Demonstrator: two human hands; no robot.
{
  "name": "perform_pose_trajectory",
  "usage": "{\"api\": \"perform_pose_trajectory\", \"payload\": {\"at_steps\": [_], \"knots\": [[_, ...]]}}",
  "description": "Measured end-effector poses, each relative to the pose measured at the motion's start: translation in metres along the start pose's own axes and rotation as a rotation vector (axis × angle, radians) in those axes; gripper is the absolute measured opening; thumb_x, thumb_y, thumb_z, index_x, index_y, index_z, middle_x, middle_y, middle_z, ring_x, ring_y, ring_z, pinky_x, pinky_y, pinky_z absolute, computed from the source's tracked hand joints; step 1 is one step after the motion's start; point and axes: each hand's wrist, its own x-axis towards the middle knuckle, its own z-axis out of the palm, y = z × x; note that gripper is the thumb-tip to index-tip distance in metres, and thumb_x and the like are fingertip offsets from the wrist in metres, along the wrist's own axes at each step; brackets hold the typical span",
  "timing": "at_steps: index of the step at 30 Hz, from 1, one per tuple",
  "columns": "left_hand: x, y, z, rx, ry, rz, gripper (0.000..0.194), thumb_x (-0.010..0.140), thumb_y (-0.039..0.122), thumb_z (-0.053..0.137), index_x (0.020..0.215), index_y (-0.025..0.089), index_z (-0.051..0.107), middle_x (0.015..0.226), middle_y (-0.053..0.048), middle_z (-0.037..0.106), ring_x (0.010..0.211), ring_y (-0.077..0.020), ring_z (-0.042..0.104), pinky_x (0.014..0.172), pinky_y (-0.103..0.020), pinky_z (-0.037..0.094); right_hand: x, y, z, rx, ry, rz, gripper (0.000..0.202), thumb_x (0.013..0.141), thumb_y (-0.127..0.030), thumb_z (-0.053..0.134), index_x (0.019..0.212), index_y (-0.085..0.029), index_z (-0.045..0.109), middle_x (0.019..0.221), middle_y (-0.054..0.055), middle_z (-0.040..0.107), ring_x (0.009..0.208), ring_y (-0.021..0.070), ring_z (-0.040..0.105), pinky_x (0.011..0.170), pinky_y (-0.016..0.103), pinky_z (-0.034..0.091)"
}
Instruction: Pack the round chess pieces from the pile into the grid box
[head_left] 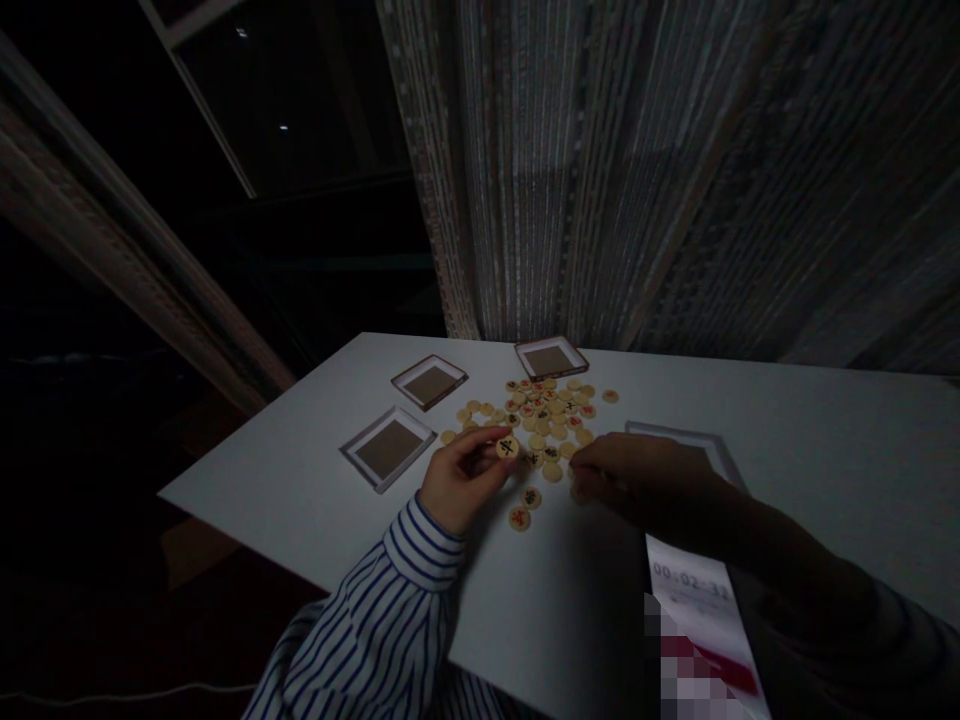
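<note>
While the left hand [457, 485] holds up one black-marked xiangqi piece [507, 447], its fingers clamped on the disc's edge, the other pieces lie loose on the white counter [277, 480], in a heap between the trays and spilling towards both hands. Judging by this spread, little is in order: no stacks or rows show, and the visible pieces other than the held one lie outside the trays. The right hand [637, 465] reaches low at the heap's near right side with its fingers bent down by the discs; whether they are pinched on one or apart, I cannot tell. Counted out, there are two hands, one raised piece and four shallow trays: a grey-rimmed tray [409, 463] and a brown-rimmed tray [447, 393] on the left, a second brown-rimmed tray [562, 374] behind the heap, and a second grey-rimmed tray [675, 432] partly hidden by the right arm. Two pieces, one black-marked [531, 497] and one red-marked [519, 517], sit nearest the wearer. The heap holds dozens, too overlapped for an exact count. One phone [682, 605] reads 00:02:32.
</note>
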Motion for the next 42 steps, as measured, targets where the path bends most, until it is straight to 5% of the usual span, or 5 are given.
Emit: {"api": "perform_pose_trajectory", "payload": {"at_steps": [7,18,26,34,42], "knots": [[0.009,0.01,0.022,-0.122,-0.07,-0.149,0.036,0.059,0.022,0.073,0.093,0.012,0.066,0.056,0.003,0.06,0.045,-0.0048,0.049,0.044,-0.016,0.039,-0.015,0.016,-0.001,0.039,0.007,0.106,0.024,0.088,-0.025,0.038,0.086,-0.02,0.062,0.081,0.003,0.066,0.068,0.0136,0.057,0.058,0.026,0.037],[0.021,0.023,0.063,-0.199,-0.148,-0.234,0.035,0.06,0.014,0.07,0.094,0.014,0.065,0.061,0.002,0.062,0.049,-0.0072,0.054,0.049,-0.019,0.043,-0.029,0.023,-0.001,0.109,0.103,0.157,0.019,0.085,-0.023,0.043,0.084,-0.019,0.062,0.076,0.002,0.065,0.066,0.0127,0.057,0.057,0.025,0.039],[0.038,0.032,0.092,-0.249,-0.174,-0.234,0.029,0.063,0.011,0.066,0.091,0.013,0.062,0.049,0.007,0.052,0.042,-0.004,0.045,0.042,-0.016,0.035,-0.039,0.027,-0.004,0.117,0.292,0.17,0.019,0.085,-0.022,0.043,0.084,-0.018,0.062,0.072,0.001,0.064,0.064,0.012,0.057,0.055,0.023,0.041],[0.045,0.025,0.11,-0.313,-0.091,-0.22,0.026,0.062,0.012,0.066,0.086,0.012,0.058,0.053,0.006,0.056,0.041,-0.0041,0.047,0.041,-0.015,0.035,-0.049,0.037,-0.006,0.035,0.398,0.201,0.017,0.085,-0.022,0.045,0.084,-0.017,0.062,0.076,0.004,0.068,0.066,0.0134,0.061,0.056,0.025,0.045],[0.036,-0.004,0.117,-0.405,-0.054,-0.249,0.033,0.055,0.017,0.072,0.086,0.013,0.063,0.054,0.005,0.057,0.05,-0.0054,0.051,0.048,-0.016,0.04,-0.066,0.045,0.003,-0.055,0.572,0.255,0.016,0.086,-0.024,0.045,0.086,-0.019,0.06,0.075,0.005,0.067,0.064,0.0148,0.061,0.053,0.027,0.047]]}}
